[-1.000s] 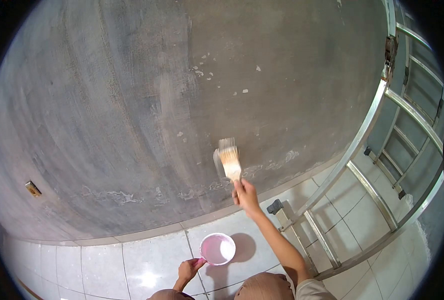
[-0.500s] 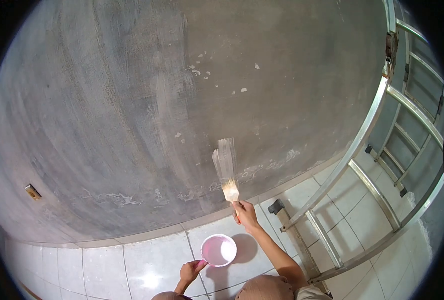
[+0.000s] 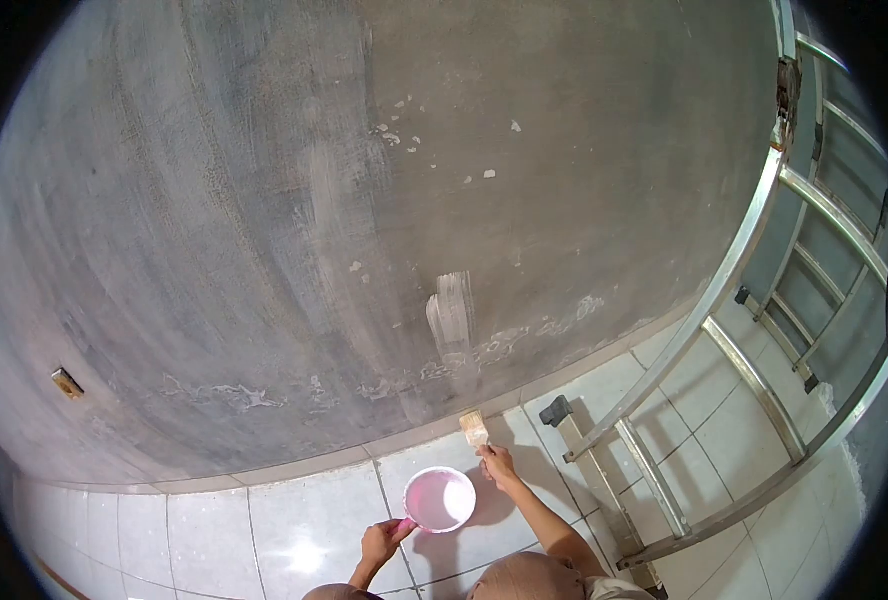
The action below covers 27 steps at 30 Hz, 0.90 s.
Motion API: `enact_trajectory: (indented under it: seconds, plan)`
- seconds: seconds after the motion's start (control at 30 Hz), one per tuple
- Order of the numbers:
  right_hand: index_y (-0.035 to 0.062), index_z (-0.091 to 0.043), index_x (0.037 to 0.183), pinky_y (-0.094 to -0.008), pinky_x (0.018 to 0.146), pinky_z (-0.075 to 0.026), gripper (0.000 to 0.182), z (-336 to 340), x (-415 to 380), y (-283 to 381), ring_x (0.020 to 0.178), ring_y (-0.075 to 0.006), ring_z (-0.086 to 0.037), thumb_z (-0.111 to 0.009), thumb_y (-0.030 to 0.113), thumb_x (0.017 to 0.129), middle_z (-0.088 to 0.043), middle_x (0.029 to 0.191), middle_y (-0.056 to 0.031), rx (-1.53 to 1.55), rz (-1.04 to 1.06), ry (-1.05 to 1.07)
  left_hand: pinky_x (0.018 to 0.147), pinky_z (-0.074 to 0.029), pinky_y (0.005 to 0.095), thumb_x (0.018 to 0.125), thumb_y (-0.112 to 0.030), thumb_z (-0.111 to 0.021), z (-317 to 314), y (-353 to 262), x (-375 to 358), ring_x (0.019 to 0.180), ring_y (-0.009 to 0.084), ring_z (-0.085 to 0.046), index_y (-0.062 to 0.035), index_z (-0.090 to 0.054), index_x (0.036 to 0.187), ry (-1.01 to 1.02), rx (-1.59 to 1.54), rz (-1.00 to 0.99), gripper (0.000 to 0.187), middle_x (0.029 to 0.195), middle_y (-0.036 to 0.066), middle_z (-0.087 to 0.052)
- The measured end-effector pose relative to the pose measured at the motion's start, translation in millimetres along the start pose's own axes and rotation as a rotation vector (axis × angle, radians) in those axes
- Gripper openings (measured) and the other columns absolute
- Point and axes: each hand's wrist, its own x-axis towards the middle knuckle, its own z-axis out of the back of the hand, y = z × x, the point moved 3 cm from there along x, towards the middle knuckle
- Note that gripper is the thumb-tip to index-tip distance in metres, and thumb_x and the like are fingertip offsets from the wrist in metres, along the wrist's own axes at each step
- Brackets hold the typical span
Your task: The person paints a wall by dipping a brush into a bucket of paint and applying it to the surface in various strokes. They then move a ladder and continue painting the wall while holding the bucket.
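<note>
My right hand [image 3: 497, 466] is closed round the handle of a flat paintbrush [image 3: 474, 428], its pale bristles pointing up toward the foot of the wall. On the grey wall [image 3: 564, 230], just above the brush, shows a fresh whitish stroke [image 3: 451, 310] running downward. My left hand [image 3: 378, 543] grips the pink handle of a round dipper [image 3: 440, 499], held above the floor between my hands. White paint lies inside the dipper, brightest on its right side. My knees are at the bottom edge of the view.
An aluminium ladder [image 3: 709, 300] stands at the right, its black-capped foot [image 3: 556, 411] close to my right arm. White tiles [image 3: 304, 525] cover the floor up to a low skirting [image 3: 204, 484]. A small outlet box [image 3: 67, 383] is set in the wall at the left.
My right hand has brought the brush down off the painted stroke to near the skirting, closer to the dipper. My left hand and the dipper have hardly moved.
</note>
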Motion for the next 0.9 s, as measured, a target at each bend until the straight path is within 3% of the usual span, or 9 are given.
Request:
enact_trajectory:
  seconds: [0.23, 0.37, 0.47, 0.73, 0.83, 0.9]
  plan:
    - [0.0026, -0.056, 0.084, -0.0229, 0.033, -0.021, 0.026, -24.8, -38.1, 88.8, 0.037, -0.0054, -0.032, -0.050, 0.027, 0.091, -0.039, 0.052, 0.0020, 0.081, 0.152, 0.048, 0.062, -0.049, 0.0333, 0.080, -0.045, -0.063, 0.8, -1.5, -1.2, 0.067, 0.0228, -0.066, -0.0065, -0.069, 0.095, 0.018, 0.008, 0.032, 0.042, 0.075, 0.016, -0.066]
    - [0.0028, -0.058, 0.082, -0.0229, 0.032, -0.023, 0.028, -8.7, -39.1, 68.6, 0.037, -0.0053, -0.033, -0.051, 0.029, 0.090, -0.042, 0.053, 0.0016, 0.057, 0.175, -0.037, 0.062, -0.049, 0.0331, 0.080, -0.045, -0.063, 1.0, -1.1, -2.1, 0.067, 0.0225, -0.066, -0.0065, -0.069, 0.094, 0.016, -0.011, 0.021, 0.042, 0.075, 0.016, -0.066]
    - [0.0029, -0.059, 0.081, -0.0235, 0.032, -0.024, 0.028, 8.7, -10.4, 21.8, 0.038, -0.0055, -0.034, -0.053, 0.030, 0.089, -0.044, 0.053, 0.0008, -0.013, -0.033, -0.100, 0.062, -0.049, 0.0331, 0.080, -0.046, -0.063, 1.9, -1.5, -0.1, 0.067, 0.0228, -0.066, -0.0065, -0.069, 0.094, 0.016, 0.008, 0.024, 0.042, 0.075, 0.016, -0.066]
    - [0.0037, -0.057, 0.084, -0.0231, 0.032, -0.022, 0.035, -19.1, -42.7, 74.7, 0.038, -0.0049, -0.033, -0.051, 0.038, 0.091, -0.040, 0.052, 0.0032, 0.042, 0.203, 0.039, 0.062, -0.050, 0.0336, 0.079, -0.046, -0.063, 1.4, -1.4, -0.1, 0.067, 0.0240, -0.066, -0.0056, -0.069, 0.094, 0.006, 0.021, 0.000, 0.043, 0.075, 0.016, -0.066]
    - [0.0045, -0.057, 0.082, -0.0230, 0.033, -0.022, 0.033, -5.2, -26.6, 40.8, 0.039, -0.0048, -0.033, -0.052, 0.035, 0.091, -0.040, 0.052, 0.0033, -0.020, -0.028, -0.066, 0.062, -0.050, 0.0337, 0.079, -0.046, -0.063, 0.6, -0.5, 0.3, 0.068, 0.0239, -0.066, -0.0053, -0.069, 0.093, -0.010, 0.008, -0.018, 0.043, 0.076, 0.017, -0.066]
    - [0.0048, -0.057, 0.081, -0.0232, 0.034, -0.023, 0.030, -12.7, -18.0, 44.9, 0.040, -0.0048, -0.033, -0.051, 0.033, 0.091, -0.040, 0.052, 0.0032, -0.045, -0.042, -0.033, 0.062, -0.050, 0.0333, 0.079, -0.045, -0.064, 3.0, -3.1, 2.6, 0.067, 0.0230, -0.066, -0.0052, -0.069, 0.093, 0.015, 0.019, 0.013, 0.043, 0.075, 0.016, -0.066]
